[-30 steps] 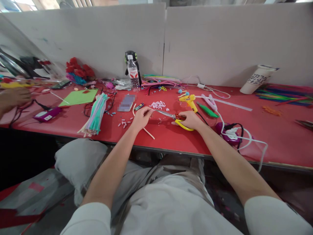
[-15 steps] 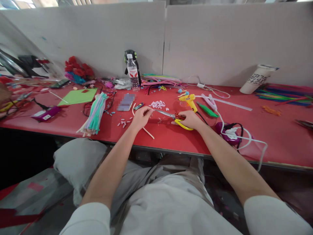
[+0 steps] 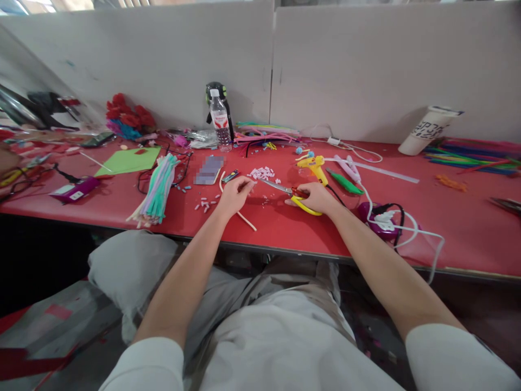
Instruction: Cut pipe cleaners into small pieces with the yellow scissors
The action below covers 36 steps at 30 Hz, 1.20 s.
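My right hand (image 3: 311, 198) grips a pair of scissors (image 3: 300, 205) with yellow and red handles, their blades pointing left. At the blade tips, my left hand (image 3: 237, 194) is closed in a pinch on a small pale pink piece of pipe cleaner (image 3: 254, 183), mostly hidden by the fingers. A cream pipe cleaner (image 3: 247, 221) runs under or through the left hand; I cannot tell which. Just behind the hands is a pile of short pale pink pieces (image 3: 262, 173). More cut pieces (image 3: 205, 205) are scattered left of my left wrist.
Left of my hands lies a bundle of pastel pipe cleaners (image 3: 158, 190) beside a phone (image 3: 209, 170). A water bottle (image 3: 220, 122) stands behind. On the right are a yellow glue gun (image 3: 315, 167), a green tool (image 3: 345, 182), a purple power block (image 3: 378, 222) and a white cup (image 3: 427, 130).
The scissor tips sit slightly farther from the left fingertips than before. Both hands otherwise hold nearly the same place, and the view has shifted a little.
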Each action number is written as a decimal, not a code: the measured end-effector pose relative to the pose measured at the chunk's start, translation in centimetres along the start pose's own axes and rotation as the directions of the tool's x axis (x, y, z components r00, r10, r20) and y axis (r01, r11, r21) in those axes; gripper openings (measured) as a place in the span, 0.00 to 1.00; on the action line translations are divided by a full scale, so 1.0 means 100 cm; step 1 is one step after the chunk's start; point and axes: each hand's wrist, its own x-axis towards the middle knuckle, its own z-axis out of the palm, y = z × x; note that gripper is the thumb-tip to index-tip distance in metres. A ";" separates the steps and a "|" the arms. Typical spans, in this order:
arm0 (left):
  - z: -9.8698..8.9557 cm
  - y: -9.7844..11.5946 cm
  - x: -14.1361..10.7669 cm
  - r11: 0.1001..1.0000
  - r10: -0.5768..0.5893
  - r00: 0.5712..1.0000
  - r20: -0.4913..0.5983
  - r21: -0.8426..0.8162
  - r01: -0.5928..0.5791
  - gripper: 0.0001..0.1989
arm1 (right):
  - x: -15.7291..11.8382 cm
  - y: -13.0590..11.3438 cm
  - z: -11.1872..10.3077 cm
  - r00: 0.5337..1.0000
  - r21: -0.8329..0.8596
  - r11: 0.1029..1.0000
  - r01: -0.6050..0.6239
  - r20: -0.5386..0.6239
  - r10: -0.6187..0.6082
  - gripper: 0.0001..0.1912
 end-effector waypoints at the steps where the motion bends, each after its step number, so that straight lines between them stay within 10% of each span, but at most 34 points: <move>1: 0.000 0.000 0.000 1.000 0.000 1.000 0.000 -0.002 0.000 0.14 | 0.000 -0.001 0.000 1.000 -0.012 1.000 -0.003 0.008 0.003 0.31; 36: 0.000 0.000 0.000 0.999 0.034 0.999 -0.003 0.008 -0.034 0.11 | 0.001 -0.002 -0.005 0.997 0.012 0.999 -0.030 0.070 0.029 0.32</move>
